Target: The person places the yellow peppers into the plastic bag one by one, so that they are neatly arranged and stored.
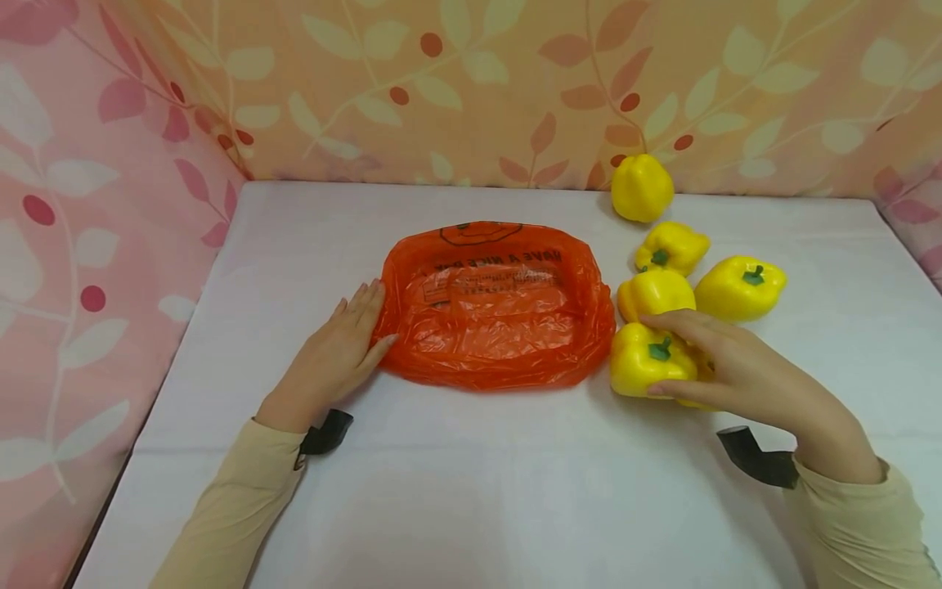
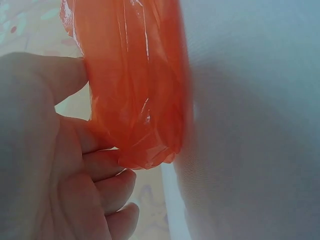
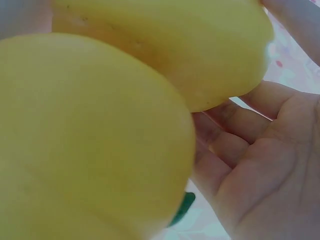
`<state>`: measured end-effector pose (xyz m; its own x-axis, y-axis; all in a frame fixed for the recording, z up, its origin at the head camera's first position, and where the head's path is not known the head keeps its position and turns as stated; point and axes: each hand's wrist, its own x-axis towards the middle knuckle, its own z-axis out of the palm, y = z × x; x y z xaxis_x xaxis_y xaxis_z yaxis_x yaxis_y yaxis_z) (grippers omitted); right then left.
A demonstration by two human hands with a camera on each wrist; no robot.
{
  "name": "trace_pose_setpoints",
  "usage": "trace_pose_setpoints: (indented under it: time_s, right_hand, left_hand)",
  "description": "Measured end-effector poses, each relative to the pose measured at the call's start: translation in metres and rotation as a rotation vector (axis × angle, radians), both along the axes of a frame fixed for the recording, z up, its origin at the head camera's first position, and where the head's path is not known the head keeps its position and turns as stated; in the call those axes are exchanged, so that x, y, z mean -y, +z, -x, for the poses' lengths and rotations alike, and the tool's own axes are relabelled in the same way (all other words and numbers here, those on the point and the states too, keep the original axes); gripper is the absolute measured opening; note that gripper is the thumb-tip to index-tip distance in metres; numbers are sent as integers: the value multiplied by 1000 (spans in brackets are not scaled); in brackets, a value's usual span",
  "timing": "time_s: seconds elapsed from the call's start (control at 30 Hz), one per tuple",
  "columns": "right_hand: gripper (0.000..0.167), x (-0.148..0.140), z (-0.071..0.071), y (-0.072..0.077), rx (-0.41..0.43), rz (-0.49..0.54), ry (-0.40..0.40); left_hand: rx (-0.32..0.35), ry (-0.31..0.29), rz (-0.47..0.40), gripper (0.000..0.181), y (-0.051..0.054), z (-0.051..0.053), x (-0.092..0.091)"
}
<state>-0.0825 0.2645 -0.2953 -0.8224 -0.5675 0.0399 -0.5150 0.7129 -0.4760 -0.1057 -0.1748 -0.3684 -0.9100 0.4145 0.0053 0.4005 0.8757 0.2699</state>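
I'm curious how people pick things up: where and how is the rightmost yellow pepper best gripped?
I'd grip that pepper around its bulging middle, clear of the green stem, coming from its right. Other peppers crowd its left, while its right side looks free; the rounded body should give a steady hold.

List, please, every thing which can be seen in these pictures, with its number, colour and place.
Peppers: six, yellow, with green stems where stems show, right of the bag; one partly hidden by the right hand
Plastic bag: one, red-orange with dark print, open, mid-table
Table surface: one, white, under everything
Leaf-patterned backdrop: peach behind the table, pink at the sides
Black wrist pieces: two, black, one at each wrist
Sleeves: two, beige, on the forearms
Left hand: one, touching the bag's left side
Right hand: one, holding the nearest pepper
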Motion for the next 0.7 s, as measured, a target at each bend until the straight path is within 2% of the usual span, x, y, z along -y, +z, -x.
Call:
trace_pose_setpoints:
  time_s: [0.33,0.7]
  right_hand:
    - [72,1,-4,4,-51,33,8]
    - [75,16,1,19,-88,73,71]
  left_hand:
    - [2,-6,2,70,2,1,-2]
    - [-3,7,5,71,1,0,-1]
